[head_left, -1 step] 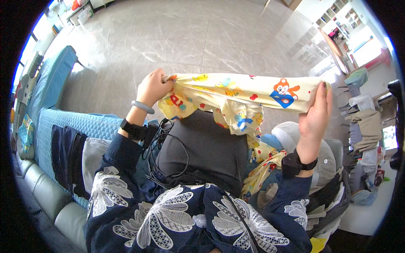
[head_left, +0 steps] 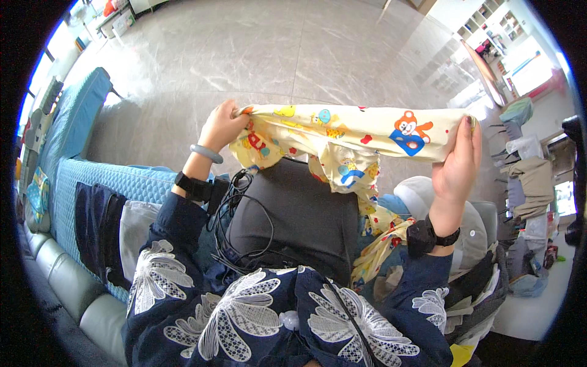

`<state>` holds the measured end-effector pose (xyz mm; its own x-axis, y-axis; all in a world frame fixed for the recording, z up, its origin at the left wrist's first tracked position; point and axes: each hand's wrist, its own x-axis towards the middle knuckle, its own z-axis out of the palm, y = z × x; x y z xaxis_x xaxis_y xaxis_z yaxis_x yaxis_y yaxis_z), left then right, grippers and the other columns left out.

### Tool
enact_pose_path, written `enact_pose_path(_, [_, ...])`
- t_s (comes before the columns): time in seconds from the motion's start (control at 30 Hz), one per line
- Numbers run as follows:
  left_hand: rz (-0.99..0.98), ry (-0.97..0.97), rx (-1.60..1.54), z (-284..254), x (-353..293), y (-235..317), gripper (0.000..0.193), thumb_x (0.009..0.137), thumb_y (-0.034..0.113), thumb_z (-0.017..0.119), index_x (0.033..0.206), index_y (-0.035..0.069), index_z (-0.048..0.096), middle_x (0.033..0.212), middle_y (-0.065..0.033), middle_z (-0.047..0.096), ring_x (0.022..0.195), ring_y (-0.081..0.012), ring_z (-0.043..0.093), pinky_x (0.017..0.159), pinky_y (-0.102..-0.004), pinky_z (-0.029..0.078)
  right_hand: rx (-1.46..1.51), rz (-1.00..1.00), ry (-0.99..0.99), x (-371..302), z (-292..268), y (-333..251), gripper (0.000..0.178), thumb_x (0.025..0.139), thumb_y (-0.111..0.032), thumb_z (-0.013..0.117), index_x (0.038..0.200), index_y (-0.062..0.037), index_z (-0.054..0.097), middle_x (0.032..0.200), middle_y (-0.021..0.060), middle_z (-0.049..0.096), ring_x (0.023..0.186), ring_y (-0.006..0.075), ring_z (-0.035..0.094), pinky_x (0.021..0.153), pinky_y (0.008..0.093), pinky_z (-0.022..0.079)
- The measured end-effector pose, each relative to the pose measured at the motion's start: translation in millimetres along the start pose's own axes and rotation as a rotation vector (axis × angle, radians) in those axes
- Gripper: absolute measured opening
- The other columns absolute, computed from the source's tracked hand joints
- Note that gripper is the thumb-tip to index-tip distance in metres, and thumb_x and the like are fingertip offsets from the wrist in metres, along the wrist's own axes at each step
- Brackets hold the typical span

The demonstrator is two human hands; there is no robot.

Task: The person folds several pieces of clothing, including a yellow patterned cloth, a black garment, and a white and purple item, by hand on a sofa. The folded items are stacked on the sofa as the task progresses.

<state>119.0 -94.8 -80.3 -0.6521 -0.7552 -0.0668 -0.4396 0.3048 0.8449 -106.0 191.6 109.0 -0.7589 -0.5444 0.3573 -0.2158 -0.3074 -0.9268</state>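
Observation:
A pale yellow cloth [head_left: 354,131] printed with colourful cartoon animals is stretched level between my hands, above a dark padded surface [head_left: 293,205]. My left hand [head_left: 224,127] is closed on its bunched left end. At the right end, my right hand [head_left: 458,156] grips the cloth with its fingers upright along the edge; part of the grip is hidden. Loose folds hang below the stretched band, on the left and in the middle. More fabric of the same print [head_left: 385,241] trails down toward my lap, beside my right forearm. Whether it is one piece I cannot tell.
Black cables [head_left: 235,232] lie coiled by my left forearm. Left of me, dark and grey garments [head_left: 101,226] rest on a blue quilted cover [head_left: 64,177]. A grey-white plush-like item [head_left: 422,192] and piled clothes [head_left: 480,287] are at my right. Tiled floor [head_left: 244,55] stretches ahead.
The hanging middle folds of the cloth have risen very slightly. Both hands keep their hold and have hardly moved.

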Motion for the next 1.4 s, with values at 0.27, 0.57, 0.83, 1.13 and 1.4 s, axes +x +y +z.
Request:
enact_pose_path(0.27, [0.074, -0.028, 0.043, -1, -3, 7, 0.058, 0.065, 0.054, 0.074, 0.073, 0.002, 0.050, 0.065, -0.0053, 0.049, 0.060, -0.0110, 0.050, 0.049, -0.0249, 0.042, 0.023, -0.008, 0.063, -2, 15, -3, 0.028, 0.097, -0.027, 0.046, 0.114, -0.0044, 0.049, 0.100, 0.0058, 0.055, 0.092, 0.0145, 0.057, 0.079, 0.0291, 0.049])
enact_pose_path(0.57, [0.079, 0.069, 0.172, 5, 0, 7, 0.036, 0.068, 0.030, 0.065, 0.074, 0.000, 0.048, 0.068, -0.0163, 0.055, 0.067, -0.0278, 0.054, 0.061, -0.0366, 0.045, 0.015, -0.078, 0.112, -7, 33, -14, 0.029, 0.096, -0.029, 0.047, 0.113, -0.0056, 0.048, 0.099, 0.0060, 0.055, 0.091, 0.0153, 0.058, 0.076, 0.0298, 0.050])
enact_pose_path(0.83, [-0.307, 0.241, -0.107, -4, 23, -12, 0.021, 0.088, 0.018, 0.053, 0.089, -0.002, 0.049, 0.086, -0.0175, 0.056, 0.085, -0.0246, 0.059, 0.073, -0.0327, 0.051, 0.064, -0.078, 0.335, -6, 6, -12, 0.026, 0.096, -0.030, 0.047, 0.106, -0.0059, 0.050, 0.099, 0.0073, 0.057, 0.091, 0.0192, 0.059, 0.076, 0.0338, 0.050])
enact_pose_path(1.13, [-0.179, 0.171, -1.063, -1, 9, 68, 0.014, 0.085, 0.010, 0.051, 0.088, -0.002, 0.059, 0.082, -0.0082, 0.059, 0.069, -0.0188, 0.057, 0.058, -0.0309, 0.048, -0.370, 0.059, 0.423, 20, -121, 113, 0.020, 0.091, -0.015, 0.052, 0.107, -0.0030, 0.050, 0.101, 0.0109, 0.057, 0.089, 0.0220, 0.058, 0.080, 0.0359, 0.048])
enact_pose_path(1.4, [0.546, 0.096, 0.042, 65, -56, 154, 0.015, 0.072, 0.015, 0.059, 0.080, 0.005, 0.052, 0.064, -0.0184, 0.055, 0.060, -0.0369, 0.057, 0.052, -0.0422, 0.045, -0.049, 0.342, -0.442, -71, 54, 120, 0.024, 0.092, -0.006, 0.047, 0.114, -0.0011, 0.053, 0.104, 0.0064, 0.060, 0.095, 0.0131, 0.056, 0.084, 0.0270, 0.044])
